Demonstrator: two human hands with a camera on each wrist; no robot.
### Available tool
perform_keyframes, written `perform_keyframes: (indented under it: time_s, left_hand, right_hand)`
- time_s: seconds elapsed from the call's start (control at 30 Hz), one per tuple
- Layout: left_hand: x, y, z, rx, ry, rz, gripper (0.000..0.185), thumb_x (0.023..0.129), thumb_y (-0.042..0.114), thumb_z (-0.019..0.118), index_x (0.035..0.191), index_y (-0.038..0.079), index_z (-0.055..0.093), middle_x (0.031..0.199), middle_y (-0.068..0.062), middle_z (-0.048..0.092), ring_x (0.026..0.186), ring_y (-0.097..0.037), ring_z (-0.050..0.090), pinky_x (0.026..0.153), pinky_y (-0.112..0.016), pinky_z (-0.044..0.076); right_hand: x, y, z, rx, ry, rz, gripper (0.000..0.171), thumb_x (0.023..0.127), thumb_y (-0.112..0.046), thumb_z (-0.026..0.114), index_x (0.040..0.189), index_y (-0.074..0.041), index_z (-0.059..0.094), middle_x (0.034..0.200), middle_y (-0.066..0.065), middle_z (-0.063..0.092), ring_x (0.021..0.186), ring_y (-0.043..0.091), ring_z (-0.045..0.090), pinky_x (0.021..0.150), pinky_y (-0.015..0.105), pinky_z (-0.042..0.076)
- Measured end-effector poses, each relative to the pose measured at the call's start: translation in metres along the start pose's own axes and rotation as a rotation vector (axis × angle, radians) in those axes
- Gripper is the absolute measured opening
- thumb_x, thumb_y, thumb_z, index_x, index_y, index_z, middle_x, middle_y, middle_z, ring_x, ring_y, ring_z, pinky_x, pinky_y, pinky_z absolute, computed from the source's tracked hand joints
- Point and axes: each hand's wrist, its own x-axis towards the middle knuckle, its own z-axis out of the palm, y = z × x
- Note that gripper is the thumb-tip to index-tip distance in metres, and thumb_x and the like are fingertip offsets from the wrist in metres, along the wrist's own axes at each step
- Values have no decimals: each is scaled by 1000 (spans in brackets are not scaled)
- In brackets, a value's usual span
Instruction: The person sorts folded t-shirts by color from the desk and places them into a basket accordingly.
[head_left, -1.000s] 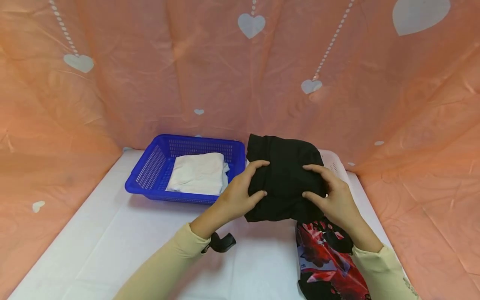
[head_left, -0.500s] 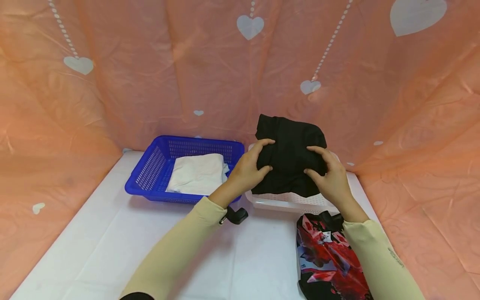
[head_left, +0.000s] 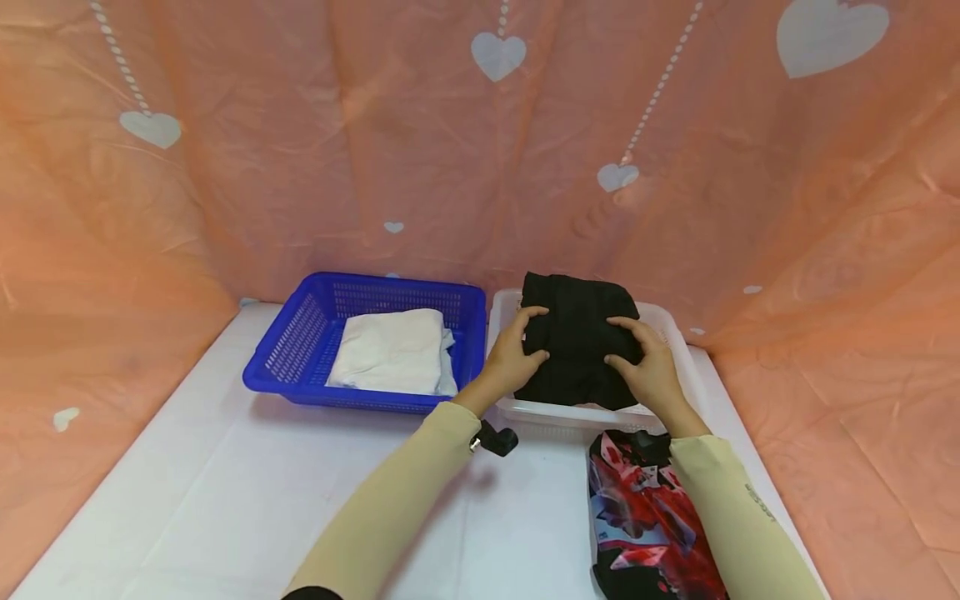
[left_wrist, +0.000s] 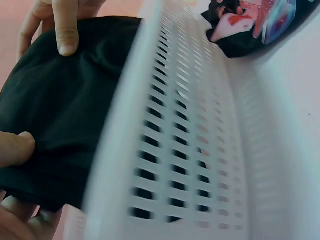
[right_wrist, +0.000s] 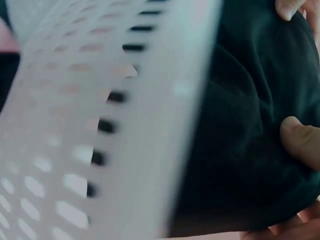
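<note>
Left hand [head_left: 513, 358] and right hand [head_left: 651, 371] both grasp folded black cloth [head_left: 577, 337] inside white basket [head_left: 678, 337], frame center. Blue basket [head_left: 300, 342] with white cloth [head_left: 390, 350] to its left.

A makeshift staged sorting booth, prob. set up for recording rather than a lived-in room: the whole upper frame and both sides are closed off by a creased pink plastic sheet w/ white hearts [head_left: 498, 55], hung as a backdrop. The lower half is taken up by a table covered in white sheeting [head_left: 225, 500]. Laundry-type work is suggested by a blue basket [head_left: 292, 350] at centre-left w/ folded white cloth [head_left: 393, 350], and a white basket [head_left: 675, 329] beside it at centre-right.
</note>
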Motion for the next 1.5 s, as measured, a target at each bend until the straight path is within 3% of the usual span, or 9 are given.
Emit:
perform_keyframes:
  time_s: [0.17,0.33,0.43,0.63,0.8,0.97,1.07,1.33,1.5]
  left_hand:
    - [4,-14,13,-30,-19,-85,64,86,3,68,140,23,41,150,-12,41,136,-32,42,106,-50,40]
    - [10,-19,21,63,-32,-98,63,85,1,67,140,17,41,148,-13,44,136,-30,43,110,-46,37]
    - [13,-22,24,101,-39,-142,63,84,1,68,140,15,42,146,-13,47,135,-29,45,109,-45,38]
    - [20,-27,36,77,-67,-267,61,83,3,70,138,14,46,141,-15,51,129,-30,50,104,-44,43]
    - [23,-30,43,88,-43,-344,58,83,4,70,136,15,49,135,-16,55,122,-28,54,98,-41,48]
    - [25,-30,45,90,-61,-431,56,83,5,71,134,15,51,133,-17,56,109,-29,60,73,-36,57]
    - [25,-31,45,110,-97,-469,56,81,5,73,133,14,51,130,-18,56,101,-30,62,59,-32,56]
    - [27,-34,43,164,-60,-450,54,80,8,73,131,11,54,128,-19,57,112,-29,58,93,-38,50]
    - [30,-33,44,159,-19,-447,52,80,10,72,129,12,55,128,-21,52,111,-32,57,93,-40,50]
  right_hand:
    - [2,15,6,-2,-65,72,51,82,3,71,129,-9,56,135,22,51,123,42,49,102,58,39]
    - [7,30,15,-19,-108,140,50,82,1,71,129,-10,56,131,23,54,105,40,58,90,54,47]
    - [9,38,20,-22,-137,176,51,82,0,71,129,-10,56,128,24,56,97,39,61,84,51,50]
    - [7,53,24,-27,-185,263,52,81,1,70,130,-8,55,129,26,55,101,39,60,84,48,51]
    - [7,58,25,-22,-221,320,53,81,0,69,132,-7,54,132,28,52,106,40,57,88,50,48]
    - [8,58,25,-21,-269,369,51,83,-3,68,132,-5,53,139,28,47,120,44,46,97,55,42]
    - [8,59,25,-35,-309,393,49,85,-5,67,132,-5,53,139,29,47,124,46,44,98,56,40]
    - [9,61,27,-115,-421,424,52,87,-9,64,136,-2,48,136,41,42,128,53,40,101,59,38]
    - [8,60,28,-182,-302,379,49,88,-14,63,133,-2,49,130,38,49,118,51,50,97,58,41]
